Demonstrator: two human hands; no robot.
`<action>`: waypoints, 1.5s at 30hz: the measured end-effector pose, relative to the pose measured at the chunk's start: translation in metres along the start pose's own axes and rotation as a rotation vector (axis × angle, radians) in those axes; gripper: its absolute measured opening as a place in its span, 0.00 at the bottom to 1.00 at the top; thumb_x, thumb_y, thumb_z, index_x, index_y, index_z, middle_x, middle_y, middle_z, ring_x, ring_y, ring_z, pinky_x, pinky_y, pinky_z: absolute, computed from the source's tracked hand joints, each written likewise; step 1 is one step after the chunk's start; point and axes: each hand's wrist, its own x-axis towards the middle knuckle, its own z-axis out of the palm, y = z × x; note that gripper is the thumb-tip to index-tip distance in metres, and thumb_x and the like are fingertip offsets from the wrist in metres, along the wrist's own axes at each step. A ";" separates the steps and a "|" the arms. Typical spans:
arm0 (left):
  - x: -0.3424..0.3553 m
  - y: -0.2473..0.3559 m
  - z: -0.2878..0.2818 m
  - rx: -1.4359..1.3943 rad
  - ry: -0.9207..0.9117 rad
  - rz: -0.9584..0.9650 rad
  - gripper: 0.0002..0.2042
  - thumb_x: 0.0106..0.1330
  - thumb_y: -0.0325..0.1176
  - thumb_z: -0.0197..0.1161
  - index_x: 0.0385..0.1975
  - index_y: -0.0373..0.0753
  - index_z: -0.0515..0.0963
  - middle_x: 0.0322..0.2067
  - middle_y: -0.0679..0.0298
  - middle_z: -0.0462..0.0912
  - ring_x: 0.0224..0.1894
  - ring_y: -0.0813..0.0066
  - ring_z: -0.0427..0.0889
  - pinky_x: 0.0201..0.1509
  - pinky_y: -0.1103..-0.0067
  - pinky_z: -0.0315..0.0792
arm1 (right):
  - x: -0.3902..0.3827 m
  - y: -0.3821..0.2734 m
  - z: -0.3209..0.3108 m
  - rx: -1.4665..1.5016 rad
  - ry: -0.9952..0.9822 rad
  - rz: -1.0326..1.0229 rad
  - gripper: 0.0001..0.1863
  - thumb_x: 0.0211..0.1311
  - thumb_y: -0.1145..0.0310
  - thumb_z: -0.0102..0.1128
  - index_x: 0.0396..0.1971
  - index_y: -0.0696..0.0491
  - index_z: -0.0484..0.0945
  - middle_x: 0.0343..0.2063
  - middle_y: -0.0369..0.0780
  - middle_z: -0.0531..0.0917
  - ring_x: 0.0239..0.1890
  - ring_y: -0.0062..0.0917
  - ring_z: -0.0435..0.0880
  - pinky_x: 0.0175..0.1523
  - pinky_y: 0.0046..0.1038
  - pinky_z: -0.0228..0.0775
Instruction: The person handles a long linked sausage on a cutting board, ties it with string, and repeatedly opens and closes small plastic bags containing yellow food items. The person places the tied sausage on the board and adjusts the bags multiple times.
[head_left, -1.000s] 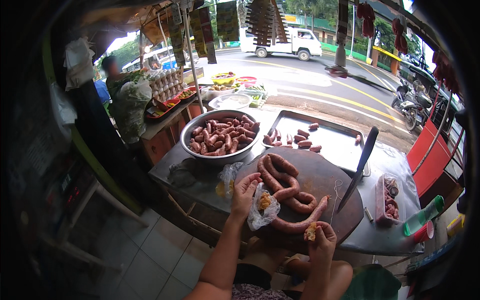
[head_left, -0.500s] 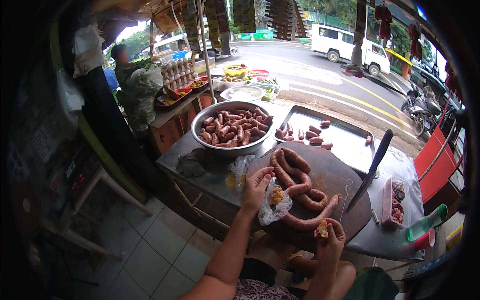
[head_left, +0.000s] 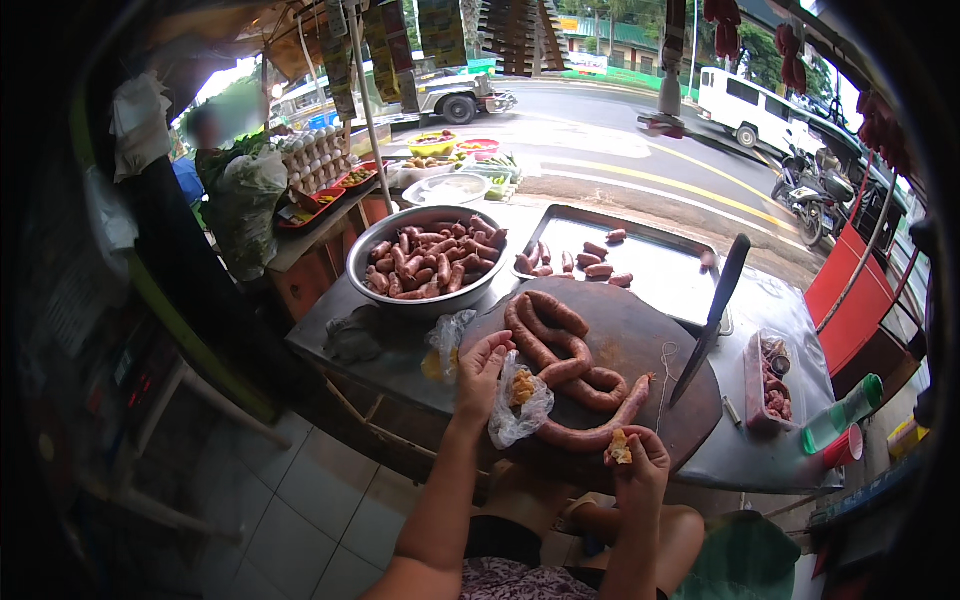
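Traffic has shifted: the van (head_left: 745, 105) is farther right along the road (head_left: 590, 150), and a jeepney (head_left: 435, 98) has come in at left. At the near edge of the metal worktop (head_left: 745, 460), the left hand (head_left: 483, 368) grips a bag (head_left: 512, 424) of food (head_left: 522, 386); the right hand (head_left: 645, 465) pinches a morsel (head_left: 620, 447). Just beyond, 1 round board (head_left: 640, 335) carries a sausage coil (head_left: 568, 370) and a knife (head_left: 713, 325). Behind are a bowl (head_left: 415, 308) and a tray (head_left: 660, 265). Pale tiles (head_left: 325, 480) cover the floor at left.

Yellowish piece (head_left: 621, 448) in right hand (head_left: 645, 468) too small to identify; forearms (head_left: 432, 520) cut off by lower edge.
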 end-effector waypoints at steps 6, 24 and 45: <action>0.000 0.003 0.002 -0.065 -0.004 -0.010 0.13 0.77 0.29 0.55 0.56 0.31 0.77 0.43 0.65 0.82 0.45 0.82 0.79 0.52 0.84 0.75 | 0.001 0.001 -0.001 -0.012 -0.001 0.022 0.09 0.72 0.71 0.58 0.43 0.63 0.79 0.34 0.44 0.84 0.32 0.27 0.84 0.37 0.27 0.79; 0.002 0.002 0.000 -0.083 0.028 -0.064 0.13 0.77 0.29 0.54 0.55 0.31 0.78 0.44 0.62 0.83 0.45 0.80 0.80 0.52 0.83 0.76 | -0.003 -0.006 0.014 0.019 0.004 0.051 0.10 0.73 0.74 0.57 0.47 0.63 0.80 0.39 0.42 0.86 0.40 0.23 0.87 0.48 0.23 0.81; 0.003 0.008 0.005 0.087 0.035 -0.008 0.13 0.77 0.28 0.53 0.55 0.30 0.78 0.44 0.62 0.83 0.46 0.78 0.81 0.52 0.82 0.76 | -0.001 -0.031 0.050 0.246 0.078 0.213 0.15 0.68 0.78 0.59 0.54 0.58 0.77 0.48 0.46 0.84 0.48 0.30 0.86 0.56 0.33 0.81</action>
